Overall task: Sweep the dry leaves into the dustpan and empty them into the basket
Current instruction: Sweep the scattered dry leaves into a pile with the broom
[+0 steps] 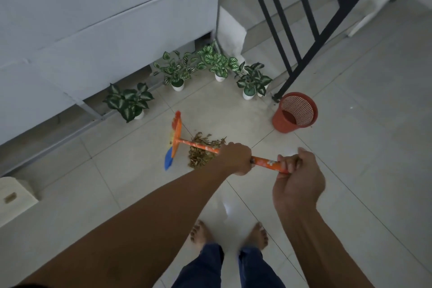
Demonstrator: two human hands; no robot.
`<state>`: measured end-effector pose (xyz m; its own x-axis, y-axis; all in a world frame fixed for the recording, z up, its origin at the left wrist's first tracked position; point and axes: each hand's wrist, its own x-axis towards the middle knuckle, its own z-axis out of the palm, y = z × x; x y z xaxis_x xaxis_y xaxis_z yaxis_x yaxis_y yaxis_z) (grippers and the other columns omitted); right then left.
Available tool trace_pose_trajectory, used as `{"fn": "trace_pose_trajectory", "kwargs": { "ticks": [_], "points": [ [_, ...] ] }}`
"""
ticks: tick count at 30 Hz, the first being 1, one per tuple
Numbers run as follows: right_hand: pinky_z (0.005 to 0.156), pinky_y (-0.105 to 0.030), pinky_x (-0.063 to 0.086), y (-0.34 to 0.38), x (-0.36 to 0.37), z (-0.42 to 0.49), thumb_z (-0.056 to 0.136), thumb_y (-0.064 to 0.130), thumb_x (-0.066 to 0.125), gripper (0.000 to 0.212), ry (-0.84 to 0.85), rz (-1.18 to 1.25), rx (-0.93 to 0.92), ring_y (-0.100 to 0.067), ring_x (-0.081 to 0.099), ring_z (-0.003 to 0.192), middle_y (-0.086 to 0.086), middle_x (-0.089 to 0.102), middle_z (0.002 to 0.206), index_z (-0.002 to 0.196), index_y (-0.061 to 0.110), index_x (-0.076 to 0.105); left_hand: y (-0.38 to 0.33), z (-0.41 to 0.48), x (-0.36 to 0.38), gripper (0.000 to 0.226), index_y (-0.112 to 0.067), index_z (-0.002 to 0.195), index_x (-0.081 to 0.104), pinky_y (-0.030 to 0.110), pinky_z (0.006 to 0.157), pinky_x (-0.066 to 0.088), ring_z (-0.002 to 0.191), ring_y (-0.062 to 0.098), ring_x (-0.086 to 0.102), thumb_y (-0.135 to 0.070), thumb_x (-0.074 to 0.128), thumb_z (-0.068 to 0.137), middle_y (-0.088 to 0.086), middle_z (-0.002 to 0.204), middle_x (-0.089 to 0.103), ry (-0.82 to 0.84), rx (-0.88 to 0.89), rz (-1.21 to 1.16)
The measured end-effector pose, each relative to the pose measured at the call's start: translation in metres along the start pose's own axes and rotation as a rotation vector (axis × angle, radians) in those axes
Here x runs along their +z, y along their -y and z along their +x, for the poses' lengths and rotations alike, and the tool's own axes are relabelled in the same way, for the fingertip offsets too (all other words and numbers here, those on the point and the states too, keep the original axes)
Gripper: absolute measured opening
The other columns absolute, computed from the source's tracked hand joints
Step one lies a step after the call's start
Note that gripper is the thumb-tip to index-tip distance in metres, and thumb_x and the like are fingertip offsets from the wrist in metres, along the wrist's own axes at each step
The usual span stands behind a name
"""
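An orange broom (177, 134) with a flower-patterned handle stands on the tiled floor, its head and blue bristles to the left of a pile of dry brown leaves (201, 154). My left hand (235, 159) grips the handle lower down, just right of the pile. My right hand (295, 177) holds the handle's upper end. A red mesh basket (295, 112) stands upright at the right, beyond the leaves. No dustpan is in view.
Several potted plants in white pots (177, 72) line the wall and corner behind the leaves. A black stair railing (289, 54) rises behind the basket. A cream stool (14, 196) sits at the left edge. My bare feet (229, 234) stand below the hands.
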<state>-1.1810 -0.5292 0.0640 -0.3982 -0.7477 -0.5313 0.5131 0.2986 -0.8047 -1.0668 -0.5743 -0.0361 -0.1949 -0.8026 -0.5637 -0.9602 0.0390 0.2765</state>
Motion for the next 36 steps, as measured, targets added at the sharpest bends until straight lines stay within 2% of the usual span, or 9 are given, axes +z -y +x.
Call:
{"fn": "trace_pose_trajectory", "kwargs": {
  "ticks": [5, 9, 14, 18, 21, 26, 31, 33, 36],
  "points": [
    [0.09, -0.037, 0.056, -0.022, 0.0, 0.005, 0.096, 0.004, 0.054, 0.043, -0.114, 0.028, 0.057, -0.014, 0.034, 0.048, 0.0, 0.032, 0.047, 0.057, 0.013, 0.038, 0.007, 0.01, 0.015, 0.043, -0.017, 0.069, 0.045, 0.034, 0.072, 0.045, 0.091, 0.03, 0.066, -0.043, 0.046, 0.102, 0.002, 0.078, 0.055, 0.121, 0.018, -0.018],
    [0.076, -0.015, 0.056, -0.007, -0.026, 0.006, 0.099, 0.003, 0.052, 0.026, -0.146, -0.012, -0.014, -0.009, 0.046, 0.048, 0.001, 0.039, 0.058, 0.073, 0.002, 0.053, -0.025, 0.007, 0.018, 0.039, -0.016, 0.078, 0.05, 0.045, 0.093, 0.04, 0.096, 0.027, 0.061, -0.045, 0.045, 0.102, 0.0, 0.082, 0.055, 0.23, 0.057, 0.004],
    [0.076, -0.034, 0.05, 0.045, -0.038, 0.019, 0.092, 0.004, 0.054, 0.029, -0.177, 0.223, -0.002, -0.015, 0.032, 0.047, 0.001, 0.03, 0.051, 0.07, 0.016, 0.038, -0.074, 0.008, -0.01, 0.018, -0.017, 0.093, 0.056, 0.051, 0.11, 0.028, 0.096, 0.027, 0.056, -0.032, 0.049, 0.099, -0.001, 0.081, 0.053, 0.161, 0.055, 0.021],
    [0.071, -0.034, 0.044, 0.09, -0.037, 0.036, 0.071, 0.003, 0.061, 0.033, -0.058, 0.263, -0.1, -0.017, 0.028, 0.044, 0.001, 0.025, 0.049, 0.062, 0.019, 0.034, -0.104, 0.009, -0.041, 0.019, -0.017, 0.106, 0.059, 0.047, 0.106, 0.034, 0.115, 0.031, 0.053, -0.031, 0.052, 0.096, 0.006, 0.105, 0.06, -0.033, 0.026, -0.069],
    [0.07, -0.033, 0.044, 0.117, -0.027, 0.048, 0.082, 0.004, 0.054, 0.039, 0.07, 0.196, -0.197, -0.018, 0.028, 0.045, 0.001, 0.024, 0.047, 0.053, 0.021, 0.034, -0.12, 0.015, -0.061, 0.025, -0.014, 0.112, 0.061, 0.049, 0.106, 0.036, 0.12, 0.033, 0.05, -0.033, 0.053, 0.098, 0.008, 0.114, 0.059, -0.163, 0.02, -0.157],
    [0.068, -0.036, 0.045, 0.146, -0.009, 0.06, 0.085, 0.003, 0.049, 0.044, 0.237, -0.053, -0.407, -0.02, 0.029, 0.047, 0.002, 0.03, 0.044, 0.045, 0.021, 0.053, -0.142, 0.035, -0.077, 0.027, -0.013, 0.107, 0.065, 0.05, 0.104, 0.041, 0.096, 0.026, 0.055, -0.036, 0.056, 0.098, 0.002, 0.09, 0.055, -0.316, 0.05, -0.329],
    [0.069, -0.021, 0.05, 0.136, -0.018, 0.072, 0.084, -0.002, 0.047, 0.035, 0.242, -0.279, -0.573, -0.017, 0.035, 0.048, 0.004, 0.04, 0.04, 0.051, 0.008, 0.054, -0.161, 0.059, -0.057, 0.03, -0.01, 0.105, 0.065, 0.043, 0.085, 0.048, 0.098, 0.03, 0.065, -0.037, 0.053, 0.1, 0.008, 0.101, 0.068, -0.276, 0.09, -0.421],
    [0.059, -0.013, 0.044, 0.12, -0.027, 0.077, 0.088, -0.006, 0.048, 0.035, 0.227, -0.345, -0.579, -0.019, 0.035, 0.047, -0.011, 0.04, 0.043, 0.053, -0.005, 0.05, -0.161, 0.065, -0.043, 0.028, -0.011, 0.103, 0.063, 0.046, 0.089, 0.05, 0.1, 0.03, 0.064, -0.036, 0.05, 0.1, 0.008, 0.106, 0.067, -0.231, 0.076, -0.394],
    [0.053, -0.016, 0.039, 0.102, -0.041, 0.086, 0.092, -0.007, 0.049, 0.039, 0.236, -0.396, -0.507, -0.021, 0.031, 0.049, -0.026, 0.029, 0.05, 0.055, -0.014, 0.042, -0.155, 0.07, -0.021, 0.024, -0.01, 0.103, 0.061, 0.045, 0.088, 0.049, 0.103, 0.032, 0.062, -0.031, 0.05, 0.099, 0.01, 0.11, 0.064, -0.194, 0.014, -0.351]
  ]
}}
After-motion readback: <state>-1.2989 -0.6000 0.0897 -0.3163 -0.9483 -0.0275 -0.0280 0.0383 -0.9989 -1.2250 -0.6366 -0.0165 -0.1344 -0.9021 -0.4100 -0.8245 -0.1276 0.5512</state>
